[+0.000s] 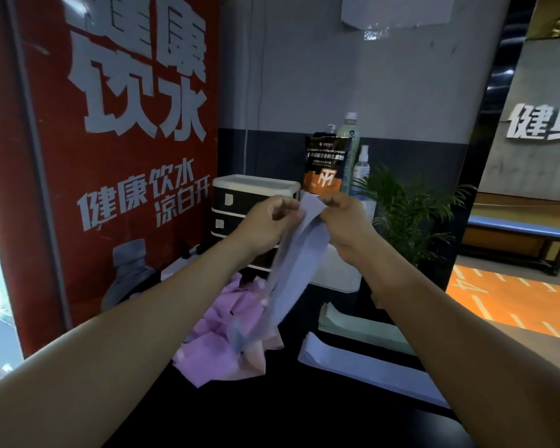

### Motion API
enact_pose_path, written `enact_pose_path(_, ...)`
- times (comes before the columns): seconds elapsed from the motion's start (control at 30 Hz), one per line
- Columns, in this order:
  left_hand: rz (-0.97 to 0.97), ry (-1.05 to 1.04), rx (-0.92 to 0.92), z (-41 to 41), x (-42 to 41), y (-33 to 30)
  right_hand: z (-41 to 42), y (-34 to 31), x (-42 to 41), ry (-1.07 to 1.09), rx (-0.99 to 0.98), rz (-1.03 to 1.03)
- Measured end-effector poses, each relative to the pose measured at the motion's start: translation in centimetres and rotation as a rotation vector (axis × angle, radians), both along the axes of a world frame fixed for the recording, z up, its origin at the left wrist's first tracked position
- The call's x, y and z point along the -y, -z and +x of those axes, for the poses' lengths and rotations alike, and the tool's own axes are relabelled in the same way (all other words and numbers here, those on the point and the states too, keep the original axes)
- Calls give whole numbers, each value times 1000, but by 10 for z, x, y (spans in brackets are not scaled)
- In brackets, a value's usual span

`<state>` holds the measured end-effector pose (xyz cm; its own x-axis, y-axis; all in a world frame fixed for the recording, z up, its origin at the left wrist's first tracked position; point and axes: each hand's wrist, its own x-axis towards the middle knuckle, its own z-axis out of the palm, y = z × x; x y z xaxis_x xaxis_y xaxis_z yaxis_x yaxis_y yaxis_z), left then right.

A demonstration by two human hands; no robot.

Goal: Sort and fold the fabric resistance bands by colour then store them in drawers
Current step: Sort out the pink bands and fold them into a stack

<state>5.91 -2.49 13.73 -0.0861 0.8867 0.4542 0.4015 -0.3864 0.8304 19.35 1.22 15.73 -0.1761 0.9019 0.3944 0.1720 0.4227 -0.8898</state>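
Both hands are raised in front of me, holding one lavender-blue fabric band (291,270) by its top end. My left hand (265,221) pinches its left edge and my right hand (346,221) pinches its right edge. The band hangs down to a loose pile of pink bands (220,344) on the dark counter (288,415). A flat blue band (362,367) and a pale green band (359,328) lie side by side to the right. A small black-and-white drawer unit (240,202) stands behind my hands, partly hidden.
A black and orange powder pouch (325,166), bottles (349,147) and a spray bottle (362,166) stand behind the drawers. A green plant (411,218) is at the right. A red poster wall (110,140) closes the left side. A blue bench (518,234) stands far right.
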Motion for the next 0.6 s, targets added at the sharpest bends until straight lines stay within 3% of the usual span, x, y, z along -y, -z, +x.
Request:
enact_pose_path(0.37,-2,-10,228,-3,23,6,22,19,28,-128,292,267)
enact_pose_path(0.6,-34,-29,228,6,29,11,34,23,42,-412,47,-33)
